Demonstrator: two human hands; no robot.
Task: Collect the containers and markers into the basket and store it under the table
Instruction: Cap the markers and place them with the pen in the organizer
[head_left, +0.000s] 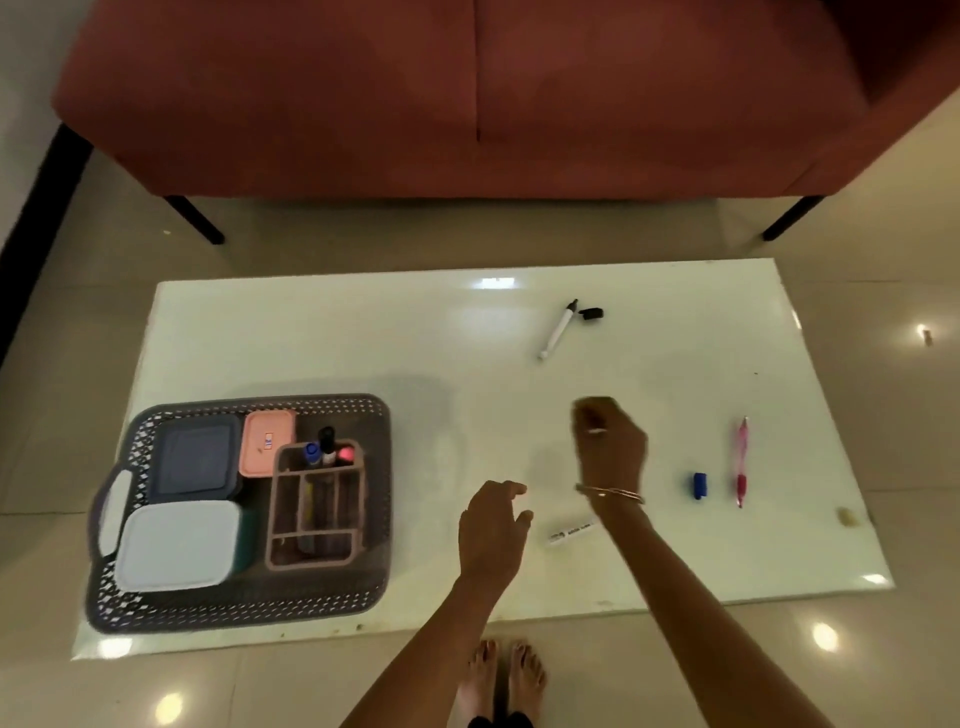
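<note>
- Basket (239, 597) sits near-left on the table (363, 338), containers inside — loose markers lie right.
- Uncapped marker (557, 328) lies far; its cap (591, 314) could be forgotten.
- Right hand (610, 441) curled, grip unclear; left hand (491, 530) open, empty.

A home living room: red sofa (467, 93) behind low white table (363, 332) on tiles.
</note>
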